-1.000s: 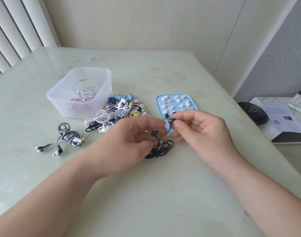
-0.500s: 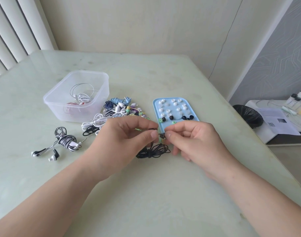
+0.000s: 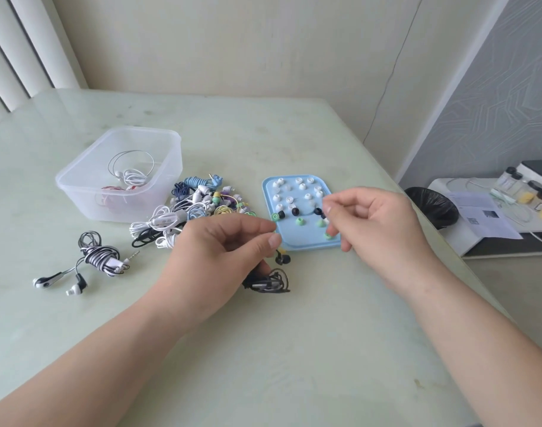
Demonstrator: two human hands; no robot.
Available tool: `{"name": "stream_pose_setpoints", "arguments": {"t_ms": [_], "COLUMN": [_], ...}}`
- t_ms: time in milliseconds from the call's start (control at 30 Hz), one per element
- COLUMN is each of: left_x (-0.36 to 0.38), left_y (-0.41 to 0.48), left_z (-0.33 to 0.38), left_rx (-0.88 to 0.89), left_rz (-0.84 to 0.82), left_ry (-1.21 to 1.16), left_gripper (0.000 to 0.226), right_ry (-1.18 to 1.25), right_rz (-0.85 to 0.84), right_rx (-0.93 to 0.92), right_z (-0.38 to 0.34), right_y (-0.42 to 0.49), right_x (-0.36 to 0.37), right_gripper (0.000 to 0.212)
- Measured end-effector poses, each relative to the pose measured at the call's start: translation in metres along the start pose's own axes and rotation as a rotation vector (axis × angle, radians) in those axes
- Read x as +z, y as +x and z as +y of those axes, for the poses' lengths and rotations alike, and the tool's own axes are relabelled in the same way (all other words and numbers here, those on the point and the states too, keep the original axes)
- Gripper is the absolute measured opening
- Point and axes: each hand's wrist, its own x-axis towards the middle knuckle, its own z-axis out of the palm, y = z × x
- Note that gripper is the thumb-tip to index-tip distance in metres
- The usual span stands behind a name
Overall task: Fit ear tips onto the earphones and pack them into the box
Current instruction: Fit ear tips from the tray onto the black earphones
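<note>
Black earphones (image 3: pixel 268 283): coiled in a bundle on the table (image 3: pixel 279 349), just in front of the blue tray (image 3: pixel 306 247), partly tucked under the left hand (image 3: pixel 223 251). One black bud (image 3: pixel 283 259) dangling just below thumb and forefinger; tip fitted or not, too small to tell.

Left hand: thumb pressed to forefinger in a pinch, other fingers curled. Probably on the lead above that bud, contact point hidden.

Right hand (image 3: pixel 371 223): over the tray's near right part, fingers curled, forefinger and thumb close together beside a dark ear tip (image 3: pixel 318 211). Cannot tell whether anything is pinched yet.

Also there: white, dark and green tips loose on the tray. Clear box (image 3: pixel 78 192) at back left, white and red sets inside. Mixed pile of earphones (image 3: pixel 202 204) between box and tray. Black-and-white set (image 3: pixel 100 257) alone at left.

Judged step: picking a dark tip for the black set; not yet packed.

Risks:
- Grabbing a green or white tip by mistake, since all lie close together under the fingers.
- Knocking neighbouring tips off the tray's low rim with the curled fingers.
- Dropping a small, soft tip on the way to the bud and losing it among the pile.
- Losing the bud from a loose pinch on the thin lead.
- Seating the tip crooked, so it falls off inside the box.
</note>
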Motion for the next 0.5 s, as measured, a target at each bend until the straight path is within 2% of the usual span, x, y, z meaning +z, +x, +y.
{"name": "stream_pose_setpoints", "arguments": {"t_ms": [100, 200, 333, 500], "left_x": [0.005, 0.005, 0.003, 0.001], "left_y": [0.002, 0.002, 0.002, 0.002], "left_z": [0.0, 0.0, 0.0, -0.001], "left_rx": [0.001, 0.006, -0.008, -0.034], "left_rz": [-0.003, -0.014, -0.039, -0.041], "left_ry": [0.003, 0.014, -0.039, -0.137], "left_gripper": [0.009, 0.017, 0.022, 0.014], "right_ry": [-0.007, -0.04, -0.157, -0.405], "right_rz": [0.125, 0.15, 0.052, -0.075], "right_rx": [-0.023, -0.034, -0.081, -0.118], "right_z": [0.006, 0.014, 0.012, -0.006], "right_y": [0.012, 0.021, 0.031, 0.05], "right_x": [-0.007, -0.003, 0.014, 0.02], "right_gripper": [0.017, 0.022, 0.014, 0.012]}}
